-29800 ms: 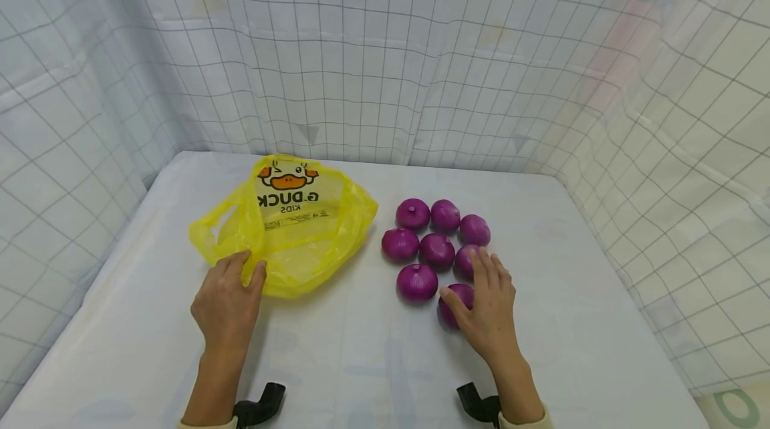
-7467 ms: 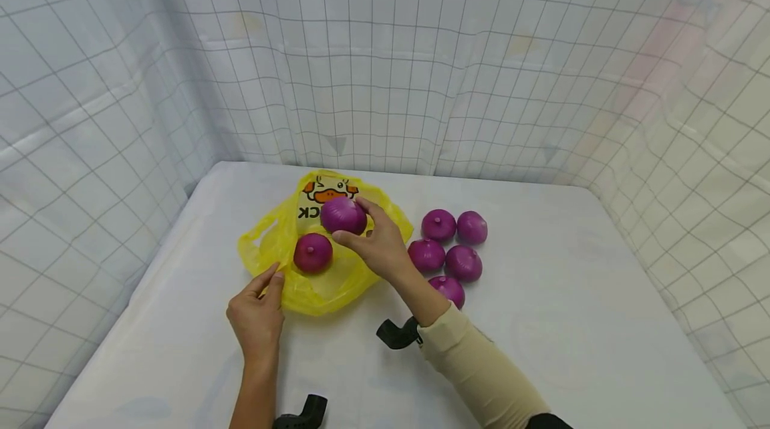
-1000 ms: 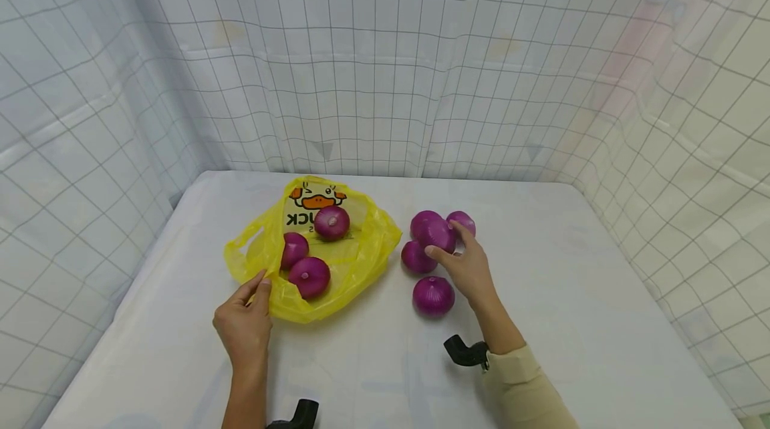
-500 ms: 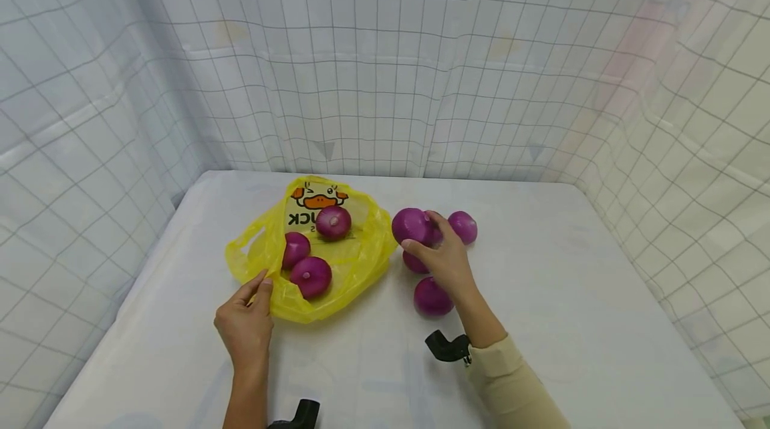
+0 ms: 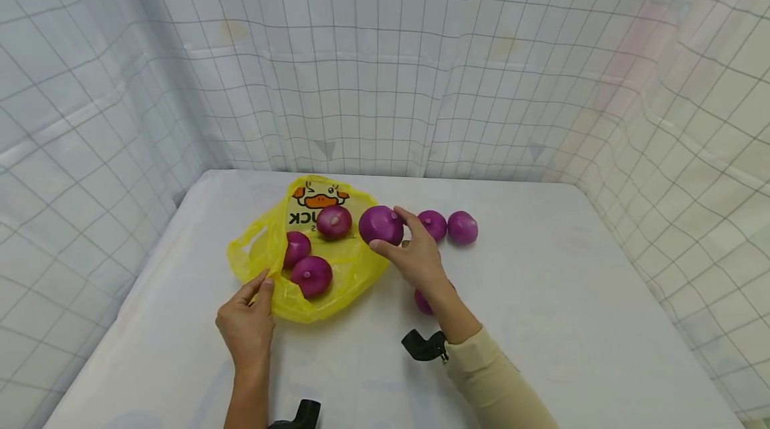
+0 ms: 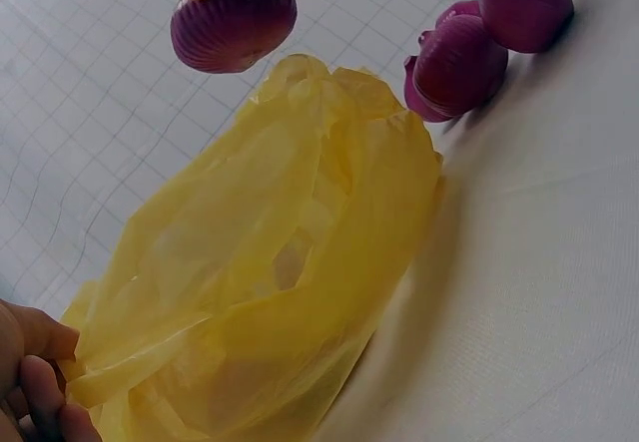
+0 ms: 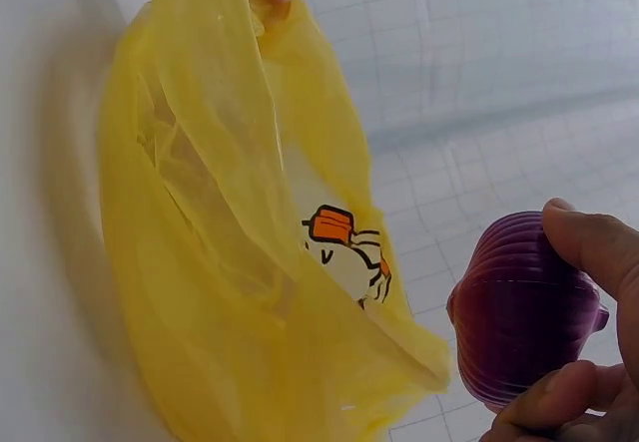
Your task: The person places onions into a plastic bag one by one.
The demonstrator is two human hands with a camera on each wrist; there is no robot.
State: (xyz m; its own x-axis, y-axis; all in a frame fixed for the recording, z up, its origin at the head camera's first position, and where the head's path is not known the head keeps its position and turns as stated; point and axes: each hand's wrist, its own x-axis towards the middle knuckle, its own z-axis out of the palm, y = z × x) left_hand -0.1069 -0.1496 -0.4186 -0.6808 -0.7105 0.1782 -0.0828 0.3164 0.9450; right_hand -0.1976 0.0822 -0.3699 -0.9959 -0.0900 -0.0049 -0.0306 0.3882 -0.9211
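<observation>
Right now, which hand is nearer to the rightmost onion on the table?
Right. The right hand, holding another onion, is to the left of the rightmost onion; the left hand is much farther left, pinching the edge of the yellow bag.

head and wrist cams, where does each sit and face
Head: worn on head, looking forward-down at the yellow bag; left hand and right hand show.
Left wrist: on that wrist, looking across the bag; both hands partly show.
Right wrist: on that wrist, facing the held onion; both hands partly show.
Wrist views share bag and onion.
</observation>
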